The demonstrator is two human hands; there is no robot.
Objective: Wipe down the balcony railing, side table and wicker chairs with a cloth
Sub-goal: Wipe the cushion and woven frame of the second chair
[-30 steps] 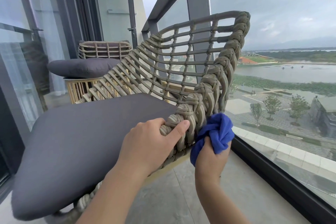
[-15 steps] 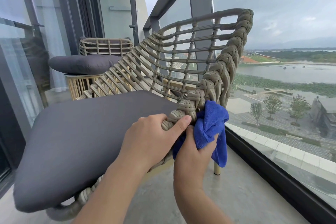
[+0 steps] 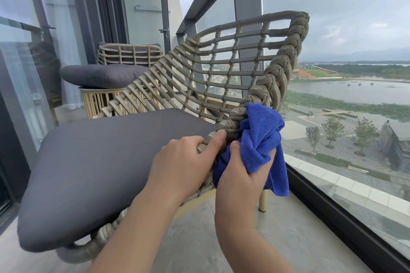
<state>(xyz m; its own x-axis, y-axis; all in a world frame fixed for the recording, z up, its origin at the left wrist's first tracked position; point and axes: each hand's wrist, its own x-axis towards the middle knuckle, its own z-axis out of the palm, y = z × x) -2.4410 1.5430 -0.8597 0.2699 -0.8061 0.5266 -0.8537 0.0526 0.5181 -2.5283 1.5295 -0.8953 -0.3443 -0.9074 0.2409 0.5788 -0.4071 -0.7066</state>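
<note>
A wicker chair (image 3: pixel 224 68) with a thick braided rim and a grey seat cushion (image 3: pixel 106 162) fills the middle of the head view. My left hand (image 3: pixel 184 162) grips the low end of the braided rim, thumb on top. My right hand (image 3: pixel 241 175) holds a bunched blue cloth (image 3: pixel 259 139) pressed against the outer side of that rim, just right of my left hand. A loose corner of the cloth hangs down. A second wicker chair (image 3: pixel 131 53) with a grey cushion stands farther back on the left. The dark railing (image 3: pixel 206 0) runs behind the near chair.
A round slatted side table (image 3: pixel 99 99) sits under the far cushion. Glass balustrade panels with a dark base frame (image 3: pixel 346 226) line the right side. Sliding glass doors (image 3: pixel 26 73) line the left. Pale concrete floor (image 3: pixel 295 241) lies below my arms.
My right hand with the cloth has slid down and left along the braided rim, from its outer side to right beside my left hand. The left hand has kept its grip.
</note>
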